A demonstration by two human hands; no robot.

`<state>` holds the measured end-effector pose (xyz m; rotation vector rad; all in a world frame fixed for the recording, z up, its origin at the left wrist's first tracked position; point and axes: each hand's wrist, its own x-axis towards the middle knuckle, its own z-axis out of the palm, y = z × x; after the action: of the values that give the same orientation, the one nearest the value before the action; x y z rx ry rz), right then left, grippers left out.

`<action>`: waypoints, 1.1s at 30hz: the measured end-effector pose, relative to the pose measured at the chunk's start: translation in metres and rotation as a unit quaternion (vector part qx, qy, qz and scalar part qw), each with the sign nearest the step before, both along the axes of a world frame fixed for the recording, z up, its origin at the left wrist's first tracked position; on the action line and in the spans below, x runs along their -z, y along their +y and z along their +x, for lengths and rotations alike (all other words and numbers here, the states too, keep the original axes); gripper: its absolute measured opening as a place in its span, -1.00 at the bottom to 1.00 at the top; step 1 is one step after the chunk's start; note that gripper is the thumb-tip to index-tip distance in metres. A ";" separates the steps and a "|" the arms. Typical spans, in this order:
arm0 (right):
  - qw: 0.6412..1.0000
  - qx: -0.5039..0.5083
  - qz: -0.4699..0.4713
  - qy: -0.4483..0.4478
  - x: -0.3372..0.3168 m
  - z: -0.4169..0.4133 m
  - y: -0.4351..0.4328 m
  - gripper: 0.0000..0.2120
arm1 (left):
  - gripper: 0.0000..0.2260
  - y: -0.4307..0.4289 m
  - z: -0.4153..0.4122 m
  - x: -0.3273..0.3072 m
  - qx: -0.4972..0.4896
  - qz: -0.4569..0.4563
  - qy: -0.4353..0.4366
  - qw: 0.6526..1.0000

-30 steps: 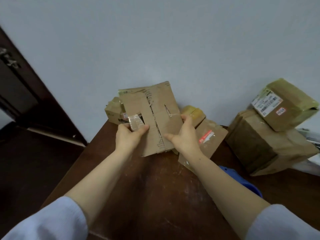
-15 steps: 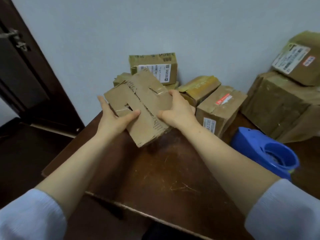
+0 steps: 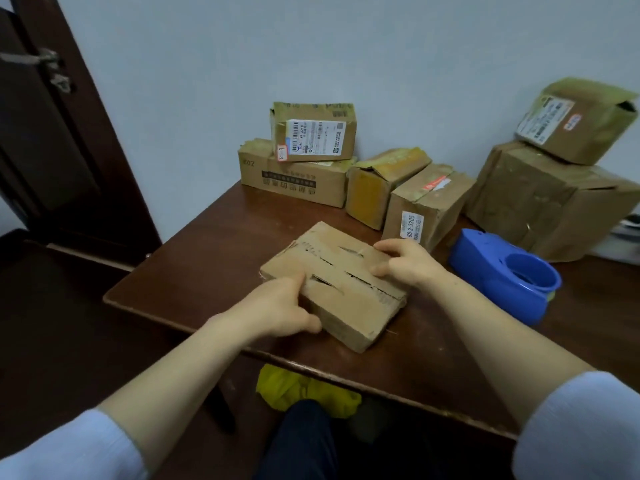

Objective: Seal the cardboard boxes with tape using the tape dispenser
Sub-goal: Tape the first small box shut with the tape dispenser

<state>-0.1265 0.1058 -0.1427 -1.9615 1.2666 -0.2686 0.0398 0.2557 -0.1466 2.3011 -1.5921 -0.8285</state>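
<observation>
A flat brown cardboard box (image 3: 349, 306) with untaped flap seams on top lies on the dark wooden table (image 3: 214, 268), near its front edge. My left hand (image 3: 280, 306) grips the box's near left corner, thumb on top and fingers curled down the side. My right hand (image 3: 405, 261) holds the far right edge with bent fingers on the top flaps. The blue tape dispenser (image 3: 502, 275) sits on the table just right of my right hand, untouched.
Several other cardboard boxes stand along the wall: a labelled stack (image 3: 304, 157) at the back, two smaller boxes (image 3: 415, 199) in the middle, a big stack (image 3: 561, 192) at right. A dark door (image 3: 52, 133) is left. Yellow cloth (image 3: 304, 389) lies under the table edge.
Both hands have brought the box down from in front of the wall and laid it flat on the table. The view has tilted down, showing the dispenser and my legs.
</observation>
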 end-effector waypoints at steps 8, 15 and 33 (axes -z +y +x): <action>0.990 -0.099 -0.091 0.039 0.007 -0.014 -0.008 -0.63 | -0.43 -0.032 -0.006 -0.022 0.120 -0.069 -0.287 0.948; 0.991 -0.123 -0.057 -0.017 0.010 -0.032 -0.017 -0.65 | -0.05 -0.063 0.006 -0.006 0.342 -0.018 -0.164 0.925; 0.883 0.211 -0.248 0.337 0.012 -0.119 -0.015 -0.34 | 0.10 -0.071 0.009 0.011 0.280 0.015 -0.087 0.956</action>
<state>-0.2455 0.0907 -0.1548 -2.2788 2.2752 -0.1221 0.0486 0.1846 -0.1573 1.9982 -2.3823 -0.7714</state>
